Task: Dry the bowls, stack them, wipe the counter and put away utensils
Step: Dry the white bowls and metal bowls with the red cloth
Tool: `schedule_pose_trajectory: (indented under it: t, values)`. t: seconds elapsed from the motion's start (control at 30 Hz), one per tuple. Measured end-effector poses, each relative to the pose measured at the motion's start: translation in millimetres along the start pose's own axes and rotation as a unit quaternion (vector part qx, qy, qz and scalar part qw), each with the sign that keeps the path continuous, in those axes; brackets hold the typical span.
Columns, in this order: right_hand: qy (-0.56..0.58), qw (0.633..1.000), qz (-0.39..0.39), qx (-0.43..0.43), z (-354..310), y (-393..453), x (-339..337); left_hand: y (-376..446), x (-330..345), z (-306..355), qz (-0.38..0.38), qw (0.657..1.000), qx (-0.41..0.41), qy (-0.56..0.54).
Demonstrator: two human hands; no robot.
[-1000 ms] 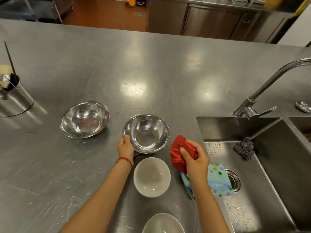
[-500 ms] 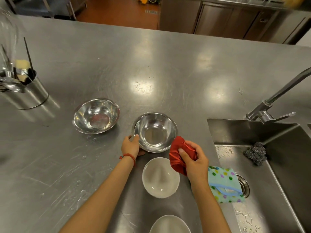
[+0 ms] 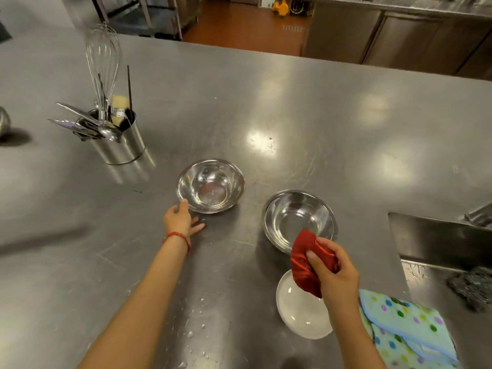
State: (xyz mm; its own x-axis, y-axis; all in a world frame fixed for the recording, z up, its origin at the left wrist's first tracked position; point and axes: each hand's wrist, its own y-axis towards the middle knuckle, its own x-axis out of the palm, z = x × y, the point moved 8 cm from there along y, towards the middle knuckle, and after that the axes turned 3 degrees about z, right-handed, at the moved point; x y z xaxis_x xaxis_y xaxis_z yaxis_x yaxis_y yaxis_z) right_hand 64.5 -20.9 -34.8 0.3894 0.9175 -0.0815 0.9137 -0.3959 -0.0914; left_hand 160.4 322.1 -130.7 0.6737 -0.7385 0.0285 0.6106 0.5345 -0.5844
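Hand positions at the steel bowls

Left hand (image 3: 179, 219): arm extended, fingers relaxed, thumb touching rim of left steel bowl (image 3: 211, 185). Right hand (image 3: 333, 272): clenching red cloth (image 3: 308, 265) above white bowl (image 3: 302, 310), beside right steel bowl (image 3: 299, 218).

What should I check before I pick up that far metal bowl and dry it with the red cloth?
1. Left hand at the far steel bowl: ok, fingertips at its near rim, no grip yet.
2. Red cloth ready: ok, bunched in the right hand.
3. Far steel bowl upright and standing alone: ok.
4. Far steel bowl dry inside: cannot tell, too reflective.
5. Near steel bowl out of the way: ok, it sits apart to the right.
6. Counter dry in front of you: not ok, water drops lie between your arms.
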Motion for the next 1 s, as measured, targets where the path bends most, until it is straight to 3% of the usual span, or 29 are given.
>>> schedule_pose_trajectory:
  t: [0.13,0.3,0.53,0.7,0.83,1.0]
  values:
    - [-0.002,1.0,0.007,-0.013,1,-2,7,6,15,1,-0.069,0.998,0.014,-0.001]
    - [-0.012,1.0,0.014,-0.018,1,-6,9,14,23,-1,-0.092,0.995,0.017,-0.041]
    - [-0.008,1.0,0.01,-0.001,5,-14,11,22,25,2,-0.045,0.994,0.036,-0.089]
    - [-0.011,1.0,0.006,0.005,3,-18,16,23,13,0,-0.021,0.996,0.058,-0.066]
    - [-0.012,1.0,0.005,0.003,1,-20,15,9,4,14,-0.016,0.991,0.124,-0.042]
    - [-0.005,1.0,0.015,-0.001,-6,-23,10,-24,-2,28,-0.036,0.988,0.149,-0.017]
